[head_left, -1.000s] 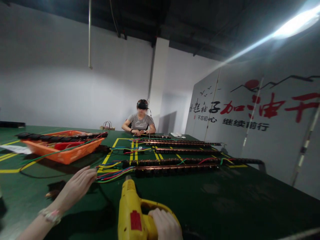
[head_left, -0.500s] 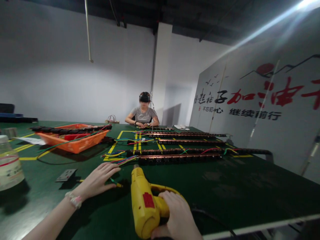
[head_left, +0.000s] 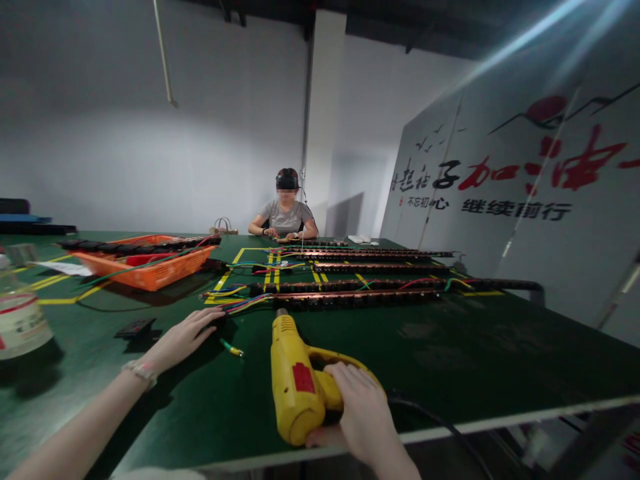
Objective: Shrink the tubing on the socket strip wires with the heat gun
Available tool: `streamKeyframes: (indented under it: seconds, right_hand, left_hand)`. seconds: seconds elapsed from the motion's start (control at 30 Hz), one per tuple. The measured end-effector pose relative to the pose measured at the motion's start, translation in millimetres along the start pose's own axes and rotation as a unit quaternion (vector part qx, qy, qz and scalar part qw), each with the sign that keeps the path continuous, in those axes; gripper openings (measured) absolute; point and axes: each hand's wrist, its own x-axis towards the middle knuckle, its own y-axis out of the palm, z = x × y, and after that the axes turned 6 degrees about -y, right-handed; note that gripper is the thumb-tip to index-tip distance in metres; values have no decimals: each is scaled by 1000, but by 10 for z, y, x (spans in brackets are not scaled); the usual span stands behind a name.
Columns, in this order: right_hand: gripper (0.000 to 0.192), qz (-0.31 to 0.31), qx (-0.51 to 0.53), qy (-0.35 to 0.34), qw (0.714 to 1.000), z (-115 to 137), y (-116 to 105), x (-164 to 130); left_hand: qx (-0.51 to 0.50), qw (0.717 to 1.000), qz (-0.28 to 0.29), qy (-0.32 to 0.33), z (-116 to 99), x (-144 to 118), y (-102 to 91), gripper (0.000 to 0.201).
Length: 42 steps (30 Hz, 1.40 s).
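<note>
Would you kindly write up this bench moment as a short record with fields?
Setting: green table marked with yellow tape
Right hand: shut on the yellow drill, which lies on the table with its nose pointing away
Left hand: open, palm down, fingers flat on the table
Near left hand: small yellow-green wire piece; black plate
Ahead: long socket strips with coloured wires
Left side: orange tray; plastic jar
Far end: seated co-worker

Yellow electric drill (head_left: 296, 383) with red label, lying on its side, bit probably pointing away
</note>
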Motion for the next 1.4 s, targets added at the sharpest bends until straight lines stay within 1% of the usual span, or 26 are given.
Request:
streamKeyframes:
  seconds: [0.07, 0.13, 0.27, 0.37, 0.43, 0.57, 0.67, 0.77, 0.93, 0.97, 1.1, 1.17, 1.3, 1.4]
  right_hand:
    - [48, 2, -17, -8, 1000, -13, 3, 1]
    - [45, 1, -31, -14, 999, -18, 5, 4]
    - [43, -7, -35, -19, 999, -24, 9, 3]
    - [45, -17, -38, -25, 999, -33, 27, -1]
    - [45, -27, -37, -31, 998, -26, 54, 1]
    - [39, -58, -35, -40, 997, 59, 150, 34]
    - [40, -67, -30, -59, 996, 181, 233, 89]
    - [36, -68, -22, -86, 994, 315, 306, 154]
    - [28, -69, -24, -126, 989, 509, 385, 235]
    - [31, -72, -12, -132, 989, 541, 395, 243]
    - [63, -88, 47, -141, 985, 619, 433, 263]
    - [72, -91, 64, -140, 984, 625, 450, 272]
    - [75, -86, 82, -140, 983, 574, 449, 300]
    - [68, -65, 76, -145, 984, 495, 397, 318]
  left_hand:
    - [-15, 1000, -6, -4, -63, 34, 8, 46]
    - [-14, 1000, -16, -21, -116, 70, 9, 47]
    - [23, 994, -44, -100, -238, 179, 39, 49]
    - [-1, 990, -31, -137, -373, 276, 98, 47]
    - [-17, 989, -23, -145, -465, 322, 138, 47]
    - [-15, 993, -24, -111, -562, 332, 173, 48]
    - [-8, 994, -32, -101, -542, 298, 161, 48]
    - [-15, 991, -44, -127, -476, 279, 153, 49]
    - [-45, 984, -40, -167, -361, 293, 171, 52]
    - [-51, 983, -41, -172, -346, 296, 172, 52]
    - [-85, 980, -45, -173, -312, 297, 169, 52]
    - [-103, 980, -47, -166, -306, 287, 164, 51]
    - [-134, 978, -37, -159, -304, 257, 131, 45]
    - [-148, 976, -20, -161, -298, 243, 100, 42]
